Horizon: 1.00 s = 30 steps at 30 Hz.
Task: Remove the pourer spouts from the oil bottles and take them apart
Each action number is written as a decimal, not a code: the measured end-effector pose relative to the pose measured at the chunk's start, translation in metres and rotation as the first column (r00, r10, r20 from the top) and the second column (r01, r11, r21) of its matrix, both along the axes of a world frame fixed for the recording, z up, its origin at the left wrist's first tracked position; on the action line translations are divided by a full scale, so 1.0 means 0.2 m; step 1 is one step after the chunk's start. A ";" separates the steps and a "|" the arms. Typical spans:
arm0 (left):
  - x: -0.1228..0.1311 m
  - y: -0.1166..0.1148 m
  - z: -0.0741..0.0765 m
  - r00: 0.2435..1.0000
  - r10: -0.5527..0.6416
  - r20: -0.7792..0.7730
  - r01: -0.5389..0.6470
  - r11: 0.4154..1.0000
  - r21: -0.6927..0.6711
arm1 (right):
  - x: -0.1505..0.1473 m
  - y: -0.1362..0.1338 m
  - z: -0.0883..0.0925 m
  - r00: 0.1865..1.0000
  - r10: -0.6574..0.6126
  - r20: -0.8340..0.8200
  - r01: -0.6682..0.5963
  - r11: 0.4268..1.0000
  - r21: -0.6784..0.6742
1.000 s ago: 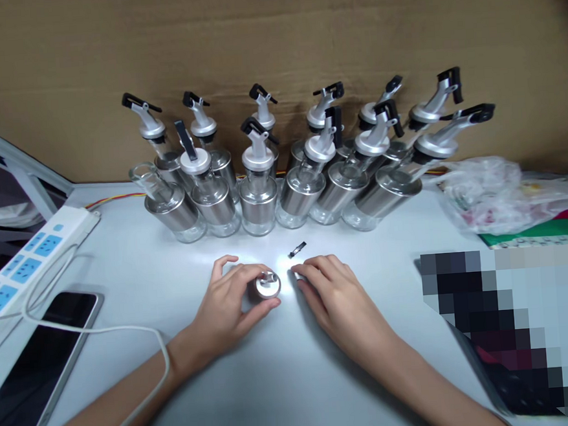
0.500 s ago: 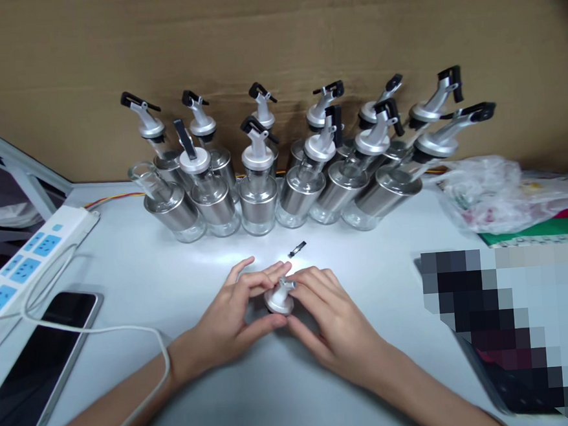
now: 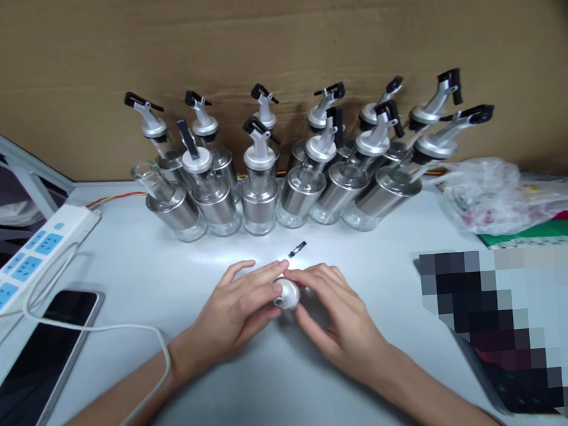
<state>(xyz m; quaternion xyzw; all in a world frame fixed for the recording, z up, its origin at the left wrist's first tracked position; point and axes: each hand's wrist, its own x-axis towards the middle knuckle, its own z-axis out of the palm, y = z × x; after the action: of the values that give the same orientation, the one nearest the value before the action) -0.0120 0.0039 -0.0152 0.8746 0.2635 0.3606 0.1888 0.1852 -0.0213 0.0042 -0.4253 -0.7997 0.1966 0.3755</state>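
A silver bottle pourer (image 3: 290,293) without a black lever sits between my two hands above the white table. My left hand (image 3: 239,307) pinches its spout side with thumb and fingers. From the right, the thumb and index finger of my right hand (image 3: 342,319) close around its round collar. The pourer's underside is hidden. Just beyond my fingertips a small black lever piece (image 3: 297,248) lies on the table. Farther back, a bottle without a pourer (image 3: 173,208) stands at the left end of the front row.
Several glass-and-steel bottles (image 3: 260,202) with pourers stand in two rows before a cardboard wall (image 3: 271,32). At left are a power strip (image 3: 25,267), a phone (image 3: 41,360) and a white cable (image 3: 126,326) crossing my left forearm. Plastic bags (image 3: 487,192) lie at right.
The pourer has turned between my fingers, its spout swinging from the right toward my left hand. My left fingers have shifted onto the spout side. The lever piece stays put.
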 end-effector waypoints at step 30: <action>0.00 0.02 -0.03 0.998 0.065 0.028 -0.062 0.994 -0.089 | 0.02 0.01 0.07 0.987 -0.115 -0.117 0.129 0.984 0.121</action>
<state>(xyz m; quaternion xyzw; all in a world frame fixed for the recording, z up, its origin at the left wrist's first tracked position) -0.0118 0.0086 -0.0208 0.8509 0.3039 0.3679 0.2198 0.1893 -0.0198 0.0174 -0.4369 -0.7614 0.1444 0.4566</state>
